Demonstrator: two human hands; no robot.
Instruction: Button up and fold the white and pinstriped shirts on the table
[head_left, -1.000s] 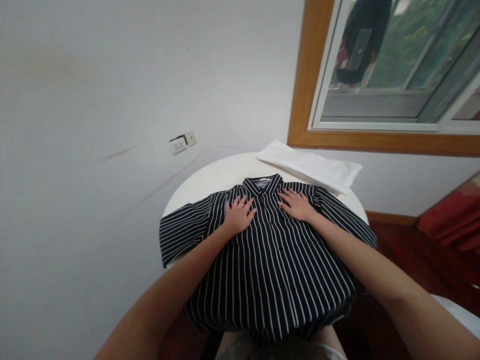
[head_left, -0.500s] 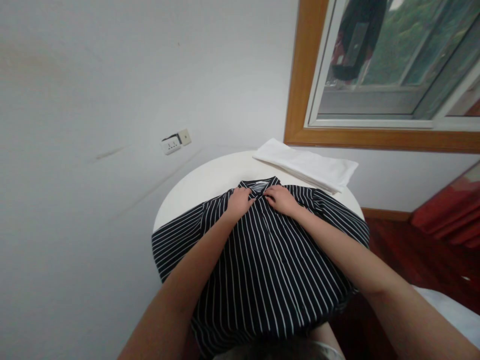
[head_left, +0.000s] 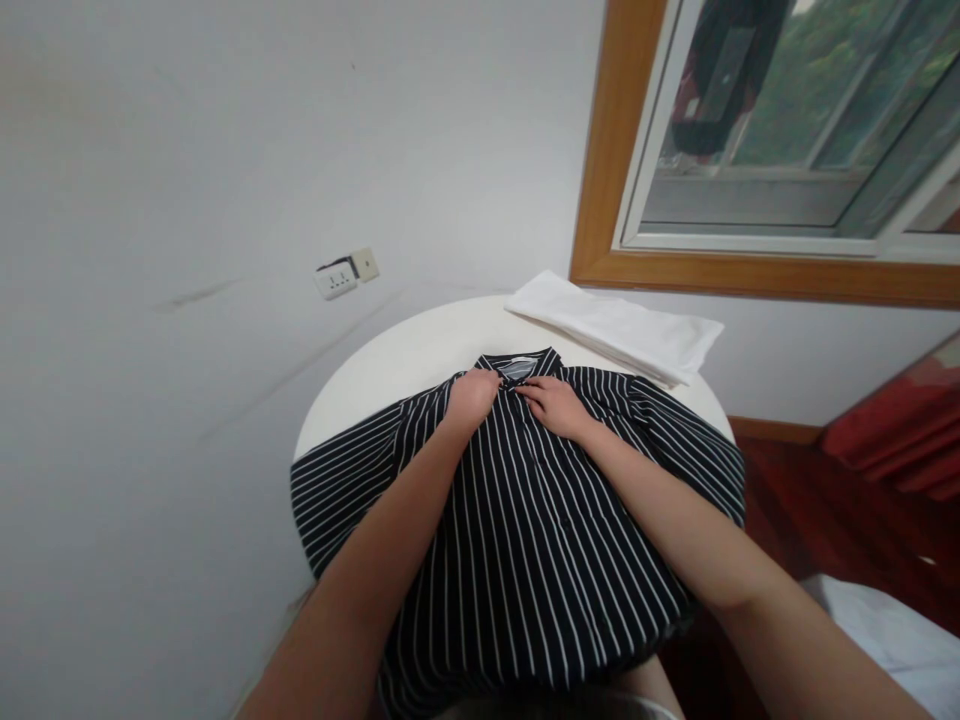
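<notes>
A black shirt with white stripes [head_left: 525, 540] lies spread face up on a round white table [head_left: 390, 365], its hem hanging over the near edge. My left hand [head_left: 471, 396] is curled at the left side of the collar, fingers closed on the fabric. My right hand [head_left: 553, 405] rests just right of the collar, fingertips pinching the placket near the top button. The shirt's left sleeve [head_left: 337, 490] drapes off the table's left edge.
A folded white cloth [head_left: 622, 330] lies at the table's far right. A wood-framed window [head_left: 757, 150] is behind it, and a wall socket [head_left: 341, 275] on the white wall to the left. Red fabric [head_left: 900, 430] and wooden floor are at right.
Both hands moved up from lying flat on the shirt's chest to the collar and closed on the fabric there. The view shifted slightly.
</notes>
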